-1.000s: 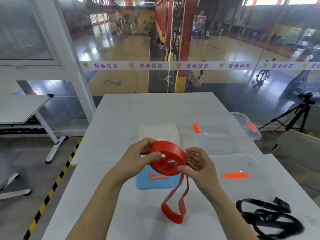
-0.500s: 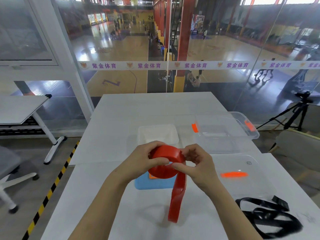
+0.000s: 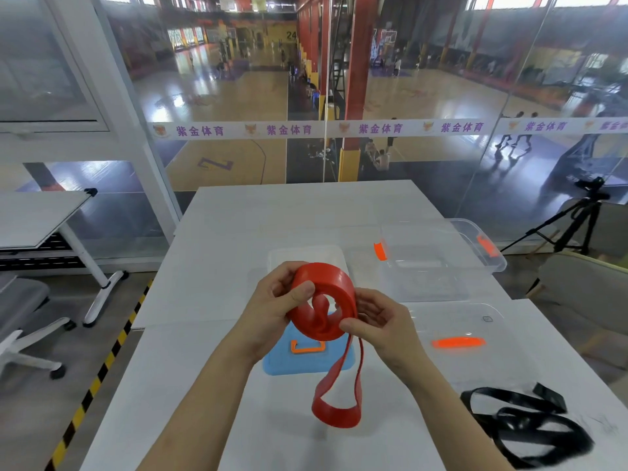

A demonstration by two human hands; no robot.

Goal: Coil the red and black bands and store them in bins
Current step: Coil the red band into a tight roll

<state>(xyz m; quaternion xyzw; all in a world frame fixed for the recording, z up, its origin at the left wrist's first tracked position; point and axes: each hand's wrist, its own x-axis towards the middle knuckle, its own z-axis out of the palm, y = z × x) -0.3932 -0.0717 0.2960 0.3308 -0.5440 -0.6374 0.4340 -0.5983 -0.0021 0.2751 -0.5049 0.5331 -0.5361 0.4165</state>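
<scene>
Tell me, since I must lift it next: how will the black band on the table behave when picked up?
Probably floppy: the black band lies in loose, tangled loops on the table, so it should sag from one grip. Likely light, being thin and flat. Its loops may snag.

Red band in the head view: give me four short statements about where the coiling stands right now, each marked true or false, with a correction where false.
1. Both the left hand and the right hand grip the red band at its coil. True.
2. The red band is wound up completely. False: a loose loop hangs below the coil.
3. The black band lies uncoiled on the white table, to the right of the hands. True.
4. The blue lid lies to the right of the black band. False: it lies beneath the hands, left of the black band.
</scene>
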